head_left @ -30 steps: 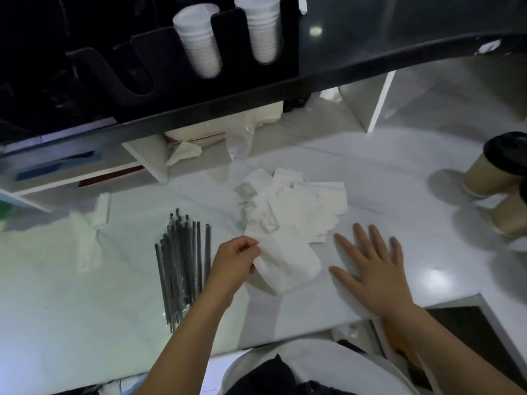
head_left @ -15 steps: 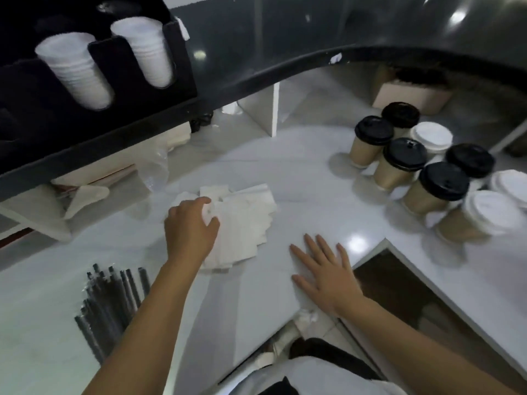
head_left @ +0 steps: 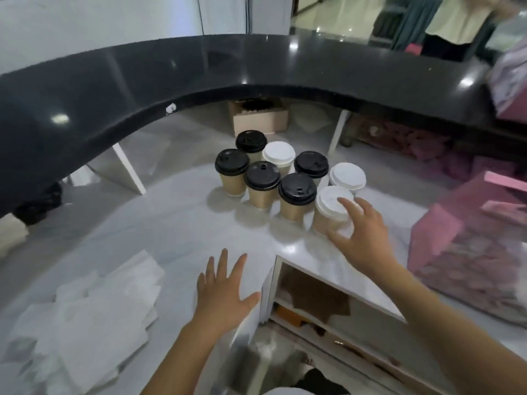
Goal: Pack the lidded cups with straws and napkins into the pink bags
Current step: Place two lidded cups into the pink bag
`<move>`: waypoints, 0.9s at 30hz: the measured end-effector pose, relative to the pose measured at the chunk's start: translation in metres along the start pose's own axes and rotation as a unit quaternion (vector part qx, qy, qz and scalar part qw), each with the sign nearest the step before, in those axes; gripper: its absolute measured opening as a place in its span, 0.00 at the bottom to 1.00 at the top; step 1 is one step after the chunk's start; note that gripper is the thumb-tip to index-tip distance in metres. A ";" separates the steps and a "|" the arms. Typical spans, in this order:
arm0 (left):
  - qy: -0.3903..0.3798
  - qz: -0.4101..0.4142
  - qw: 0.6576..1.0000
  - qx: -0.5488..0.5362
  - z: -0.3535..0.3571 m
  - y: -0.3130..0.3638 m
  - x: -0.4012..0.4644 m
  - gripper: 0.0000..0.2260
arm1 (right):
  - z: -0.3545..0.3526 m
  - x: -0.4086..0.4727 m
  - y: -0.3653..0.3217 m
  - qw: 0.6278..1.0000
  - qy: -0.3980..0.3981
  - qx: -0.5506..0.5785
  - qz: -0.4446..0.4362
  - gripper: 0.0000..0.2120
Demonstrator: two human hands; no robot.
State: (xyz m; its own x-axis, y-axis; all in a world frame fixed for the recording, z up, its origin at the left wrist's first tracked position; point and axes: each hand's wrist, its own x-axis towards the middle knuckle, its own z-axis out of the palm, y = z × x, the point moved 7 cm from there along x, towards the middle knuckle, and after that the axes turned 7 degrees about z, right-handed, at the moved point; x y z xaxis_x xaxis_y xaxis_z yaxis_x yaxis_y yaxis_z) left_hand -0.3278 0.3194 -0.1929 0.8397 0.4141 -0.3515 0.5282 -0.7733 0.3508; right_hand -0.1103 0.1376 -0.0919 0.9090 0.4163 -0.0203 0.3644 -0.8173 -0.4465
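From the head view, the right hand (head_left: 362, 235) curls its fingers around the nearest white-lidded cup (head_left: 332, 210), at the near right of the cup cluster on the counter (head_left: 171, 223). The left hand (head_left: 222, 295) lies flat, released. The paper cup looks light and crushable, so hold the wall below the lid. The pink bag (head_left: 467, 246) stands close right; the counter edge is near.

Looks like the staff side of a coffee or drinks counter in a shop: raised black glossy service ledge (head_left: 199, 72) curving over a lower white marble worktop (head_left: 171, 223), cluster of lidded paper takeaway cups (head_left: 288, 178), loose pile of napkins (head_left: 94, 315), pink gift-style bags (head_left: 467, 240) stacked at the right, cardboard box (head_left: 259, 121) tucked under the ledge, tiled mall-like floor (head_left: 328, 15) beyond
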 end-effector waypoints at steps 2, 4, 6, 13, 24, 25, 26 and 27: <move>-0.022 -0.008 1.000 0.007 0.006 0.011 0.015 0.38 | -0.005 0.031 0.013 0.999 -0.007 0.040 0.032 0.36; -0.044 -0.019 0.999 0.007 0.012 0.020 0.025 0.37 | -0.012 0.060 0.019 0.996 -0.008 0.081 0.048 0.35; -0.069 -0.036 0.997 0.015 0.019 0.026 0.033 0.37 | -0.019 0.095 0.024 0.992 -0.017 0.097 0.075 0.34; -0.093 -0.081 0.991 0.045 0.028 0.041 0.046 0.40 | -0.010 0.172 0.018 0.988 -0.117 0.054 0.086 0.38; 0.087 0.025 0.981 -0.172 -0.074 0.105 0.029 0.14 | -0.140 0.128 0.002 0.989 0.063 0.128 -0.029 0.32; 0.099 0.059 0.974 -0.194 -0.086 0.123 0.030 0.12 | -0.162 0.114 0.003 0.985 0.081 0.144 -0.053 0.31; 0.106 0.090 0.966 -0.217 -0.095 0.144 0.032 0.11 | -0.184 0.098 0.006 0.979 0.097 0.159 -0.077 0.31; 0.106 0.120 0.958 -0.240 -0.104 0.166 0.034 0.10 | -0.204 0.083 0.011 0.973 0.111 0.174 -0.101 0.31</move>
State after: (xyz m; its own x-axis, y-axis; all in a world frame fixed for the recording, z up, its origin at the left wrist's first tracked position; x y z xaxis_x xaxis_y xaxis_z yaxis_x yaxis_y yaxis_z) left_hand -0.1984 0.2544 -0.0565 0.9240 0.3796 -0.0456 0.2725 -0.5701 0.7751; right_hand 0.0101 0.0821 0.0839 0.8610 0.4273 0.2759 0.4851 -0.5268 -0.6980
